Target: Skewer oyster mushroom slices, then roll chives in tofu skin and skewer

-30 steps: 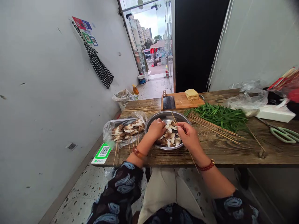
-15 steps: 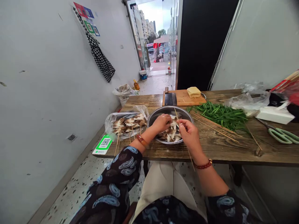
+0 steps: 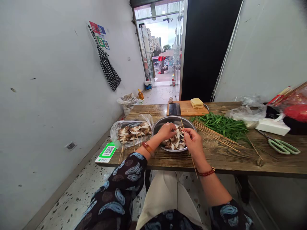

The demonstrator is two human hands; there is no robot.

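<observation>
A steel bowl of torn oyster mushrooms stands in front of me. Inside it, my left hand is closed with curled fingers on a mushroom piece; its fingertips are partly hidden. My right hand pinches a bamboo skewer at the bowl's right side. The skewer slants, its upper end above the bowl and its lower end past the table edge. To the left, a clear plastic bag holds skewered mushrooms, their sticks pointing toward me.
Loose skewers and green chives lie right of the bowl. Behind it, a cleaver and tofu sheets rest on a cutting board. Scissors and a tissue box are far right; a QR-code sign marks the left corner.
The camera view has tilted up slightly, so the table sits lower in the picture. Both hands stay at the bowl, with the right hand still pinching the skewer.
</observation>
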